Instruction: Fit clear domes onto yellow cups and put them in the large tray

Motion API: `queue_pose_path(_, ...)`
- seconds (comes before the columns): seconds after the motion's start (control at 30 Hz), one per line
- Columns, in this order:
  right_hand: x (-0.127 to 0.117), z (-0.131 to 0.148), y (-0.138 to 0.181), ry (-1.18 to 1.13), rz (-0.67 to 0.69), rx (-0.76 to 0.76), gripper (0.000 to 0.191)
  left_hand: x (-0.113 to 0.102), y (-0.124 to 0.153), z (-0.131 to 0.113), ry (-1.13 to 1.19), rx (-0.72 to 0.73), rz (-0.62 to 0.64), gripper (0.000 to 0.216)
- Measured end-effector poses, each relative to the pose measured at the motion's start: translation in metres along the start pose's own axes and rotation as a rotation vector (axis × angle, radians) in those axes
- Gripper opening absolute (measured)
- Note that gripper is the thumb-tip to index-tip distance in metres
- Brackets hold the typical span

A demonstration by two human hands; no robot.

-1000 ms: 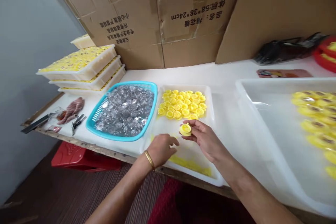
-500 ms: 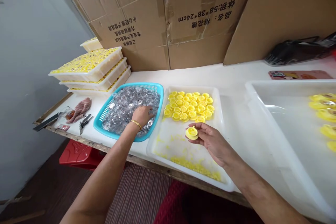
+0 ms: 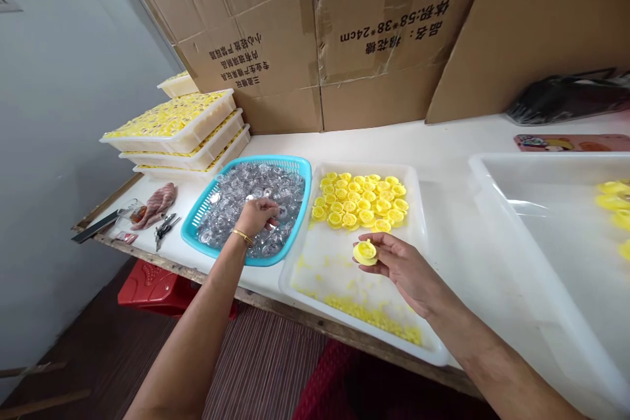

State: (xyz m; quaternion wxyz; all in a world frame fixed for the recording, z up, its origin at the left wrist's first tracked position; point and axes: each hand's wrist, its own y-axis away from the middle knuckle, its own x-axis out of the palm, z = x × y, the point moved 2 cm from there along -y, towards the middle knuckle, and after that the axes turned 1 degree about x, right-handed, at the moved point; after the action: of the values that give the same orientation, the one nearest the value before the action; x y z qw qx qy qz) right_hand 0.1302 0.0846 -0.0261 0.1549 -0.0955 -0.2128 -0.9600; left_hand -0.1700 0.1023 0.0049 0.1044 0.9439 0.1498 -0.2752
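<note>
My right hand (image 3: pixel 401 269) holds a small yellow toy cup and saucer (image 3: pixel 365 251) above a white tray (image 3: pixel 436 335); its fingers grip the saucer's edge, and the cup's opening faces me. In the far half of that tray lie several more yellow cups (image 3: pixel 367 200), with yellow crumbs (image 3: pixel 378 318) along the near side. My left hand (image 3: pixel 256 216) is over a blue plastic basket (image 3: pixel 194 246) full of clear, shiny plastic pieces (image 3: pixel 236 187). Its thumb and fingers are pinched together at a round clear plastic piece (image 3: pixel 282 211).
Stacked white trays (image 3: pixel 197 141) of yellow pieces stand at the back left. Keys (image 3: pixel 165 230) and a striped cloth (image 3: pixel 160 202) lie left of the basket. Another white tray (image 3: pixel 522 223) is at right, a phone case (image 3: pixel 566 143) behind it. Cardboard (image 3: pixel 275 105) walls the back; a red stool (image 3: pixel 147 289) stands below.
My left hand has lifted slightly from the pieces and drawn back to the left, now with a clear piece at its fingertips. My right hand still holds the yellow cup. The view has shifted slightly.
</note>
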Motion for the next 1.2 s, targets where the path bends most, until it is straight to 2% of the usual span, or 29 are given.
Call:
queue_pose_path(0.13,0.000,0.000,-0.001,0.007,0.005,-0.004,0.025,-0.003,0.008,0.003,0.177,-0.039,0.024,0.016)
queue_pose_path(0.27,0.000,0.000,-0.001,0.003,0.003,-0.009,0.025,0.004,0.009,0.006,0.204,-0.060,0.087,0.020)
queue_pose_path(0.4,0.001,0.001,0.000,-0.002,-0.002,-0.016,0.025,0.015,0.004,0.011,0.059,-0.038,0.105,0.019)
queue_pose_path(0.57,0.001,0.001,0.001,-0.008,0.001,-0.021,0.024,0.022,0.003,0.007,-0.187,0.084,0.014,0.025)
queue_pose_path(0.73,0.001,0.001,0.002,-0.007,-0.009,-0.016,0.019,0.021,0.006,-0.001,-0.262,0.141,-0.046,0.004)
queue_pose_path(0.87,0.001,0.001,0.001,-0.009,-0.013,-0.005,0.017,0.016,0.005,0.002,-0.157,0.134,-0.081,0.009)
queue_pose_path(1.0,0.001,0.001,0.002,0.000,-0.008,-0.014,0.018,0.009,0.004,0.007,0.062,0.088,-0.070,0.019)
queue_pose_path(1.2,0.001,0.002,0.002,0.001,0.001,-0.015,0.021,0.005,0.013,-0.001,0.464,0.038,0.020,0.035)
